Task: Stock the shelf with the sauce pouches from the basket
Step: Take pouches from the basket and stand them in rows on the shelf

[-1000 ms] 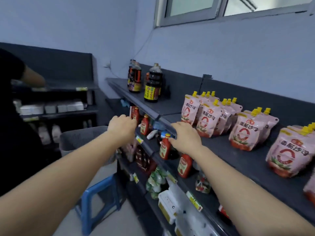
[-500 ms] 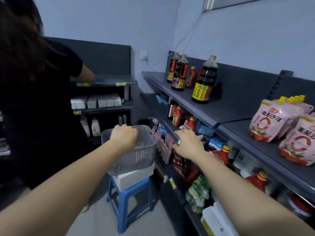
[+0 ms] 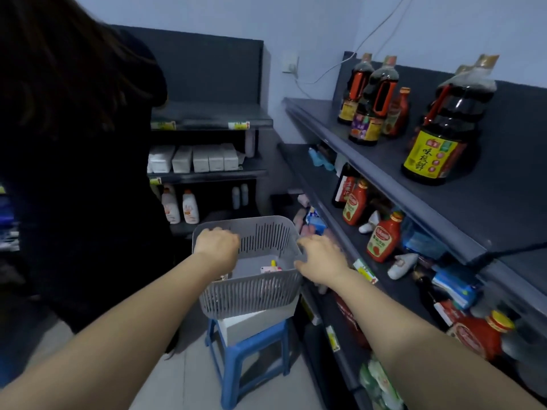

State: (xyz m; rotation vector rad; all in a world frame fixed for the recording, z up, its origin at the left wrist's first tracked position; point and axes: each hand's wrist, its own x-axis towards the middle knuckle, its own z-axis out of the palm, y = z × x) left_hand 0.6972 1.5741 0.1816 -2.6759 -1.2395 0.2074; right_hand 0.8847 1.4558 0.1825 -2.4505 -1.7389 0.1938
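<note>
A grey slotted basket stands on a white box on a blue stool. Inside it lies a pink sauce pouch with a yellow cap, mostly hidden by the near wall. My left hand is curled over the basket's left rim. At the right rim my right hand has its fingers spread, thumb on the near corner. The dark shelf runs along the right wall. The pouches standing on it are out of view.
Dark soy sauce bottles stand on the top shelf, red ketchup bottles on the one below. A person in black stands close on the left. The blue stool sits in the narrow aisle, another shelf unit behind.
The view has swung left and down from the pouches on the shelf to the basket. Both hands have left the shelf edge and come to the basket's rim.
</note>
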